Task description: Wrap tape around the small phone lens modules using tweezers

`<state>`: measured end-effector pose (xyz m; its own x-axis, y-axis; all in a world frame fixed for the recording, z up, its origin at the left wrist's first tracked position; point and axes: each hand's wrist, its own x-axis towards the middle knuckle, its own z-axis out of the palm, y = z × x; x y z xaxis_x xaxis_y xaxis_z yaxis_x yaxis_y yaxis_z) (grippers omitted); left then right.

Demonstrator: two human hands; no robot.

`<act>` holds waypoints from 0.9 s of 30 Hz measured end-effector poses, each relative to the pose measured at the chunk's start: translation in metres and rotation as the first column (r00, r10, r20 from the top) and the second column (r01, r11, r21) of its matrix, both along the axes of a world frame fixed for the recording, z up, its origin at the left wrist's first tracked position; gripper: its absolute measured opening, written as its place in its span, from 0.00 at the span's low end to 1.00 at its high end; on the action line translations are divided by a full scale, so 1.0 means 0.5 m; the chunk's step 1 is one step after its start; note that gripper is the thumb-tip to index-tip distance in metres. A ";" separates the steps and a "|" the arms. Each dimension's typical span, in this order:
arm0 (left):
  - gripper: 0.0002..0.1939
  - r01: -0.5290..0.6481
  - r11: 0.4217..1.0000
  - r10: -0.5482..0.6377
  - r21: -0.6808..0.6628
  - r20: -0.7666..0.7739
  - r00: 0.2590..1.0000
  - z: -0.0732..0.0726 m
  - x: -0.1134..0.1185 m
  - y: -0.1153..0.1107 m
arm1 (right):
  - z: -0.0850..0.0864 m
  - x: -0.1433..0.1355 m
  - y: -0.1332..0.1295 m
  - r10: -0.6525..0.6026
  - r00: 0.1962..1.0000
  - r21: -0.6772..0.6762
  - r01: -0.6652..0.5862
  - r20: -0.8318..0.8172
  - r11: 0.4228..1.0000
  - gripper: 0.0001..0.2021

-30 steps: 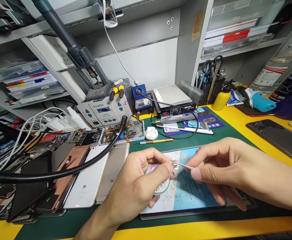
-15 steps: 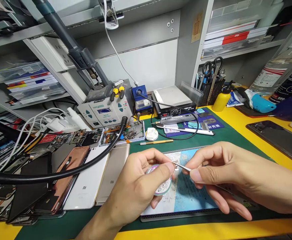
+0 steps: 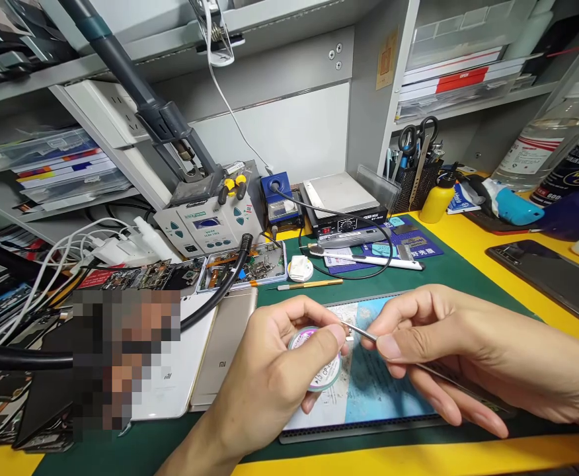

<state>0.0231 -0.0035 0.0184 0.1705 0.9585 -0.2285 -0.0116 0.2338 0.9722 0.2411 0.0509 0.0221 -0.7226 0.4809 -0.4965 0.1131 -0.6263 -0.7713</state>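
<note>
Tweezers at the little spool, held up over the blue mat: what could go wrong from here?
1. The tweezers meet the spool right at the left hand's thumb, so a slip could jab it.
2. Both are held in the air above the blue mat; anything let go could bounce into the phones beside it.
3. The right hand pinches the tweezers near their tip, so its fingers may hide the contact point.

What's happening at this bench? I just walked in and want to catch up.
A person holds a small round spool in the left hand and fine tweezers in the right hand, tips meeting at the spool's edge above a blue work mat. Phones lie to the left.
</note>
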 end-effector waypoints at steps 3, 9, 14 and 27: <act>0.12 -0.010 1.000 0.010 0.003 -0.001 1.000 0.000 0.001 -0.001 | 0.000 0.001 0.002 0.012 1.000 -0.010 -0.012 0.000 1.000 0.09; 0.11 -0.020 1.000 0.020 0.022 0.008 1.000 -0.005 0.001 -0.002 | 0.001 0.000 0.010 0.040 0.999 -0.017 -0.040 -0.005 0.999 0.10; 0.12 -0.011 1.000 0.011 0.020 -0.001 1.000 -0.004 0.000 -0.002 | 0.001 0.005 0.008 0.051 0.999 -0.013 -0.052 -0.012 0.999 0.09; 0.13 -0.004 1.000 0.004 0.008 -0.018 1.000 0.003 0.003 -0.006 | 0.009 0.005 -0.001 0.036 0.998 0.196 -0.047 0.060 0.979 0.13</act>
<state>0.0244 -0.0064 0.0201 0.1622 0.9610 -0.2241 0.0051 0.2263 0.9740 0.2436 0.0506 0.0266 -0.7178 0.5438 -0.4348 0.1820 -0.4562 -0.8711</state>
